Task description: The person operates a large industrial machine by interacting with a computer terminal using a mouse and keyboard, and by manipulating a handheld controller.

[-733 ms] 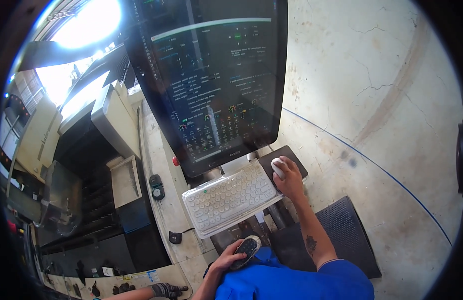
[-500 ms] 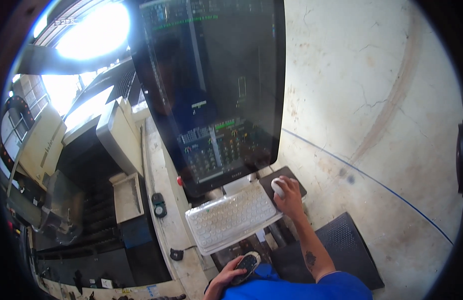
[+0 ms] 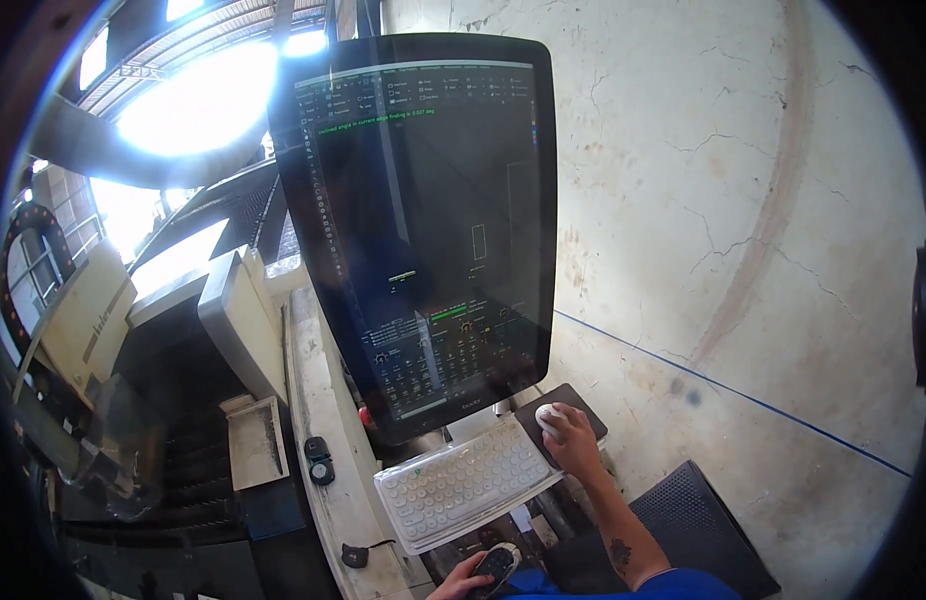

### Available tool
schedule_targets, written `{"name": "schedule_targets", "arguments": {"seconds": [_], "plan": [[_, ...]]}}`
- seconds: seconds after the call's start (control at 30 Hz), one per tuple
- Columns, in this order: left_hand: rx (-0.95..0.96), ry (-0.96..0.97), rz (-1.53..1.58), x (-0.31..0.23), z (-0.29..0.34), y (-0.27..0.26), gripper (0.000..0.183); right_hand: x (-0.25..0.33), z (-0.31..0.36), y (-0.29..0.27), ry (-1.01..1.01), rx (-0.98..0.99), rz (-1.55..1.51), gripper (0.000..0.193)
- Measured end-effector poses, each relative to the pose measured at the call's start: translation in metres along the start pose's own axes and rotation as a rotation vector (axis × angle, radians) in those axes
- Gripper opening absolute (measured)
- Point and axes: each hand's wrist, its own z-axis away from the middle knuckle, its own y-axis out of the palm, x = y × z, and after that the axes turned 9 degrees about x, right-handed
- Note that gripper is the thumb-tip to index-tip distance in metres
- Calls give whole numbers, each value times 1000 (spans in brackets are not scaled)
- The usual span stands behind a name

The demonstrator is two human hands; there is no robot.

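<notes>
Below monitor point(image 3: 433, 220) | keyboard point(image 3: 468, 482) beside mousepad point(image 3: 562, 394) | right grip point(image 3: 575, 442) around mouse point(image 3: 549, 416) | left grip point(image 3: 465, 577) around handset point(image 3: 499, 562)

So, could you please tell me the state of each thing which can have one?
Monitor: on, display lit.
White keyboard: untouched by either hand.
White mouse: on the dark pad, gripped by the right hand.
Dark handheld controller: held in the left hand; power state unclear.
Red knob: partly hidden; cannot tell if pressed.
</notes>
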Motion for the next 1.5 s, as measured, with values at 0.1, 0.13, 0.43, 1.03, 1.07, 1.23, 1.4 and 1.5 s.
{"name": "schedule_targets", "arguments": {"seconds": [0.1,0.13,0.43,1.03,1.07,1.23,1.4,1.5], "plan": [[-18,10,13,4,-2,-3,66,-1,0,3,5,-1,-9,31],[-7,45,12,8,-3,-6,66,0,-1,3,2,-2,-12,31],[-53,61,-17,11,-3,-4,64,-3,3,3,-37,-13,17,35],[3,-88,-93,12,-4,-16,57,3,1,1,-15,-8,1,36],[15,-85,-83,12,-4,-16,57,2,1,1,-16,-10,4,36],[38,-109,-25,12,-5,-16,58,-1,1,1,-18,13,-17,34],[6,-109,-90,11,-6,-15,58,1,0,0,5,29,-20,34],[32,-119,-57,14,-5,-17,59,0,1,1,-4,25,-9,34]]}}
